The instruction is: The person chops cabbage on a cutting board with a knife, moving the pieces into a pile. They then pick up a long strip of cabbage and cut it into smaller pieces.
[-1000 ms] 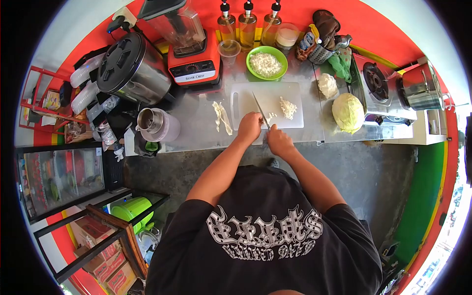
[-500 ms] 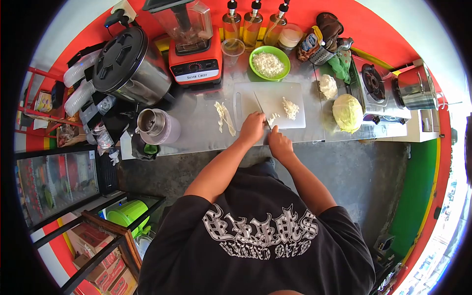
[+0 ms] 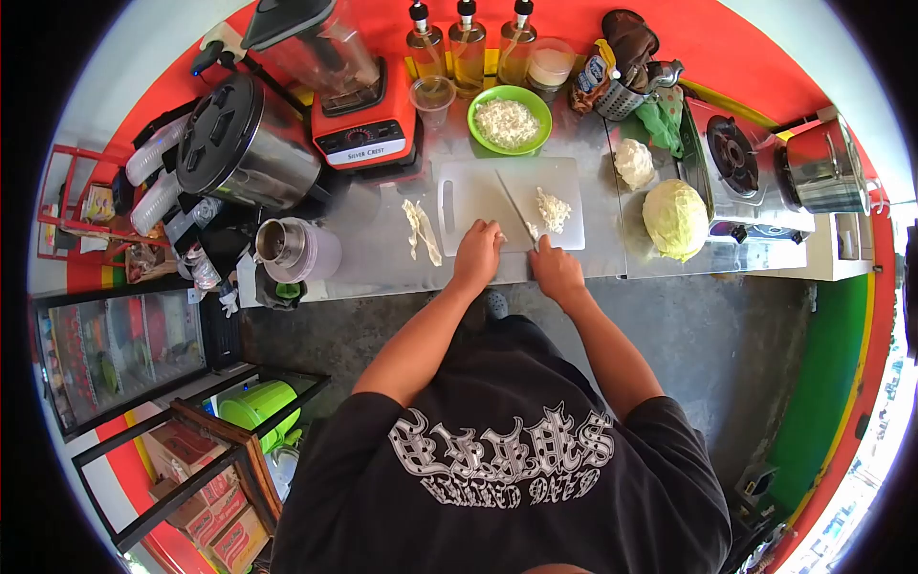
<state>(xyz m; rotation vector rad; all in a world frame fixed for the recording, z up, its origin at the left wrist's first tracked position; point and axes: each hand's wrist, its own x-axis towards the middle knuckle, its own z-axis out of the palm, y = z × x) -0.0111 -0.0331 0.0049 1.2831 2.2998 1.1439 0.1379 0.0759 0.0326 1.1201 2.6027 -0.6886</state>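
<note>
My right hand [image 3: 558, 270] is closed around the handle of a knife [image 3: 514, 203], at the front edge of a white cutting board [image 3: 466, 182]. The blade points away from me and lies over the board. To its right sits a small pile of finely chopped pale vegetable [image 3: 552, 209]. My left hand [image 3: 478, 254] is at the board's front edge, left of the knife and apart from it. Its fingers are curled in, and whatever may be inside them is hidden. Pale strips of scraps [image 3: 421, 232] lie on the steel counter left of the board.
Behind the board stands a green bowl [image 3: 474, 126] of chopped white pieces. A cabbage [image 3: 675, 220] and a smaller white lump [image 3: 633, 164] sit to the right, near a stove [image 3: 732, 158]. A blender [image 3: 363, 134], pump bottles [image 3: 468, 53] and a purple-grey flask [image 3: 316, 251] border the counter.
My left hand has come off the knife and moved left and slightly toward me. My right hand still holds the knife, its handle shifted slightly right. The whole view has shifted slightly.
</note>
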